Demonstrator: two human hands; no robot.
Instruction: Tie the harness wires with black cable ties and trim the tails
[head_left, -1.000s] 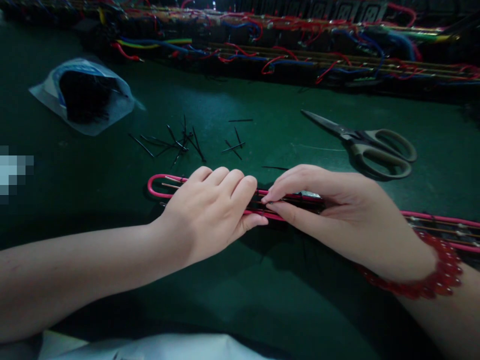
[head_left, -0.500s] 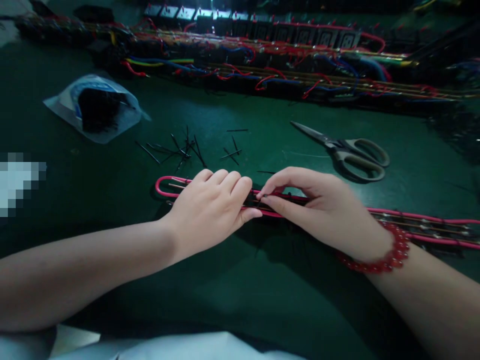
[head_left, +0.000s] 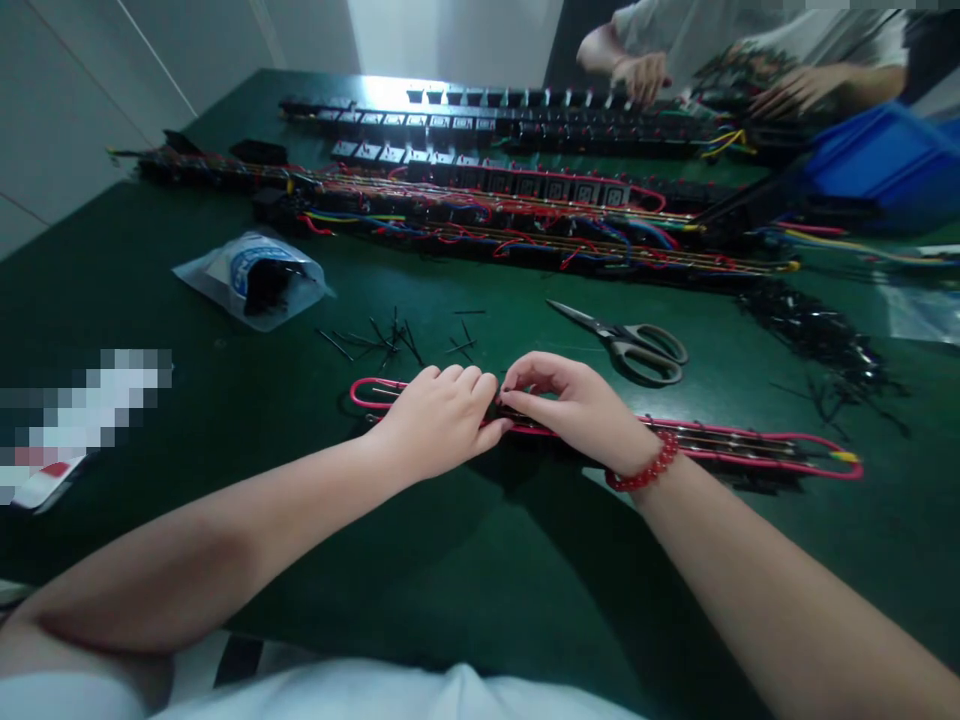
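Note:
My left hand point(head_left: 442, 420) is closed over a long, narrow wired strip point(head_left: 720, 441), its thumb along the near side. A red wire point(head_left: 802, 436) runs round the strip in a long loop, with yellow at the right end. Just right of the left hand, my right hand point(head_left: 574, 405), with a red bead bracelet point(head_left: 649, 465) at the wrist, pinches a small black piece at the strip, which looks like a cable tie. The fingers partly hide it. Several loose black cable ties point(head_left: 386, 338) lie beyond the left hand.
Scissors point(head_left: 637, 345) lie beyond the right hand. An open plastic bag point(head_left: 255, 280) of black ties is at the left. Wired strips point(head_left: 465, 205) span the back; black scraps point(head_left: 817, 330) and a blue bin point(head_left: 889, 165) are at the right. A co-worker's hands point(head_left: 645, 78) work across the table.
The view has tilted up and drawn back, bringing the co-worker, blue bin and the strip's right end into sight. Both hands stay at the same place on the strip, right fingertips still pinched.

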